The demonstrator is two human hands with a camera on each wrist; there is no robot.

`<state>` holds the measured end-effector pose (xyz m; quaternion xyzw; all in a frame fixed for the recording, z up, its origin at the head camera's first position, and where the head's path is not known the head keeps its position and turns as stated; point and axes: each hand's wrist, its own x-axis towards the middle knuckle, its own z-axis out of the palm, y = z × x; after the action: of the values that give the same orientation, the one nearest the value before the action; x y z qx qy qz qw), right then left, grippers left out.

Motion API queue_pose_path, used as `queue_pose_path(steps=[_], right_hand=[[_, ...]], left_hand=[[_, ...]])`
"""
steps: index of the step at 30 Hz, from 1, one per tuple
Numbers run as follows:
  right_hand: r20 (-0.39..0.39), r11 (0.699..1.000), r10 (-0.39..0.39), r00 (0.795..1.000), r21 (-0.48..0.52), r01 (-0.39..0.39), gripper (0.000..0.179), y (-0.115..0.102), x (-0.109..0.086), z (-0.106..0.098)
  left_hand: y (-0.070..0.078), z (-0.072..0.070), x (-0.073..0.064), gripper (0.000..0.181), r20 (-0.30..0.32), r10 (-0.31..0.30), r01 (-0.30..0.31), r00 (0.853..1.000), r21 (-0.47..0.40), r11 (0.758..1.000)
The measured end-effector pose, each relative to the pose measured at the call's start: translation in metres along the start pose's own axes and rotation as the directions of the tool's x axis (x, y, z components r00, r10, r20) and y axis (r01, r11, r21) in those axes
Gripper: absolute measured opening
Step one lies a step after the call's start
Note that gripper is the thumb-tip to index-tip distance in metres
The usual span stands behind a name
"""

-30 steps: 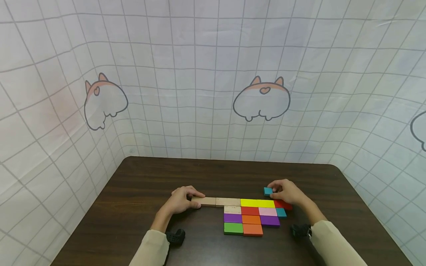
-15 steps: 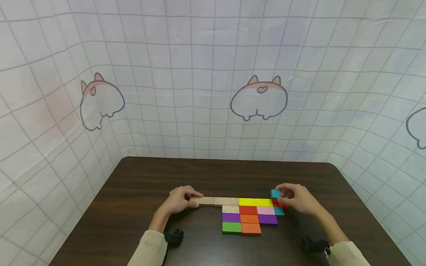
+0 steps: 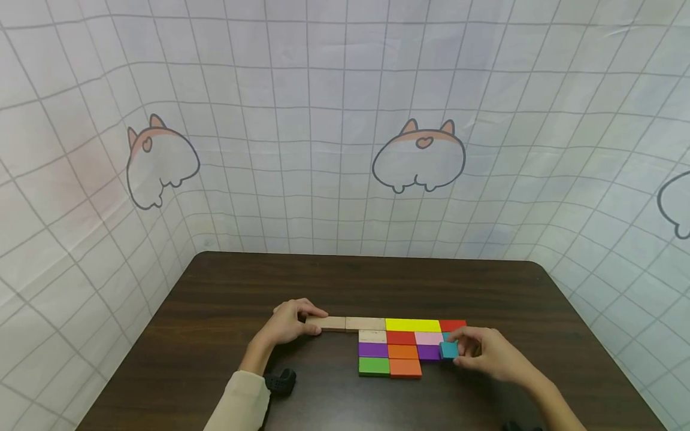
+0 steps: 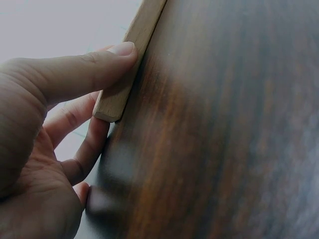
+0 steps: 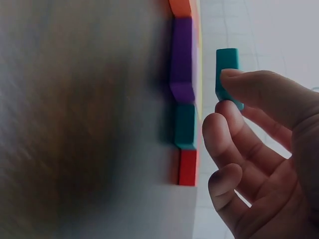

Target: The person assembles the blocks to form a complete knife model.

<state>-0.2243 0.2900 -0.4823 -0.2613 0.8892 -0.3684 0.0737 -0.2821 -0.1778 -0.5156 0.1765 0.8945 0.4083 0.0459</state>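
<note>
My left hand (image 3: 288, 323) pinches the left end of a plain wooden block (image 3: 333, 324), thumb on the near side; its bevelled end shows in the left wrist view (image 4: 112, 103). A second plain block (image 3: 365, 324) continues that row. My right hand (image 3: 487, 354) pinches a small teal block (image 3: 448, 351) between thumb and fingers. In the right wrist view this teal block (image 5: 227, 60) is held up off the table, apart from the laid blocks. It overlaps the right end of a purple block (image 3: 427, 352) in the head view. Another teal block (image 5: 185, 125) lies beside the purple one, partly hidden in the head view.
Flat blocks lie edge to edge: yellow (image 3: 412, 325), red (image 3: 453, 325), pink (image 3: 429, 338), orange (image 3: 404, 367), green (image 3: 374, 366) and several others. They rest on a dark wood table (image 3: 242, 278). A white gridded curtain (image 3: 302, 155) stands behind it.
My right hand has carried the teal block from behind the back row, over the red block, to the near side above the purple block. The left hand keeps its grip on the wooden block.
</note>
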Motion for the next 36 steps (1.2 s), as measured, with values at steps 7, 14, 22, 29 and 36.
queue_pose_path(steps=[7,14,22,29,36], right_hand=[[0.065,1.000,0.008,0.998,0.019,-0.009,0.026,-0.007,0.000,0.013],[0.126,0.998,0.029,0.992,0.045,-0.035,0.026,-0.011,0.003,0.023],[0.137,0.999,0.037,0.990,0.023,-0.041,0.025,-0.017,0.008,0.029],[0.149,0.996,0.084,0.985,-0.013,-0.083,0.026,-0.023,0.011,0.034],[0.155,0.995,0.098,0.983,-0.007,-0.098,0.028,-0.027,0.014,0.037]], left_hand=[[0.001,-0.001,-0.001,0.028,-0.002,0.003,-0.003,1.000,0.002,1.000],[0.001,-0.001,-0.002,0.028,0.000,0.000,0.000,1.000,0.007,1.000],[0.000,-0.001,-0.002,0.028,-0.003,0.005,-0.005,1.000,0.002,1.000],[0.000,0.000,-0.001,0.027,0.000,-0.004,0.004,1.000,-0.005,1.000],[0.001,0.000,-0.001,0.027,-0.004,-0.001,0.001,1.000,0.000,1.000]])
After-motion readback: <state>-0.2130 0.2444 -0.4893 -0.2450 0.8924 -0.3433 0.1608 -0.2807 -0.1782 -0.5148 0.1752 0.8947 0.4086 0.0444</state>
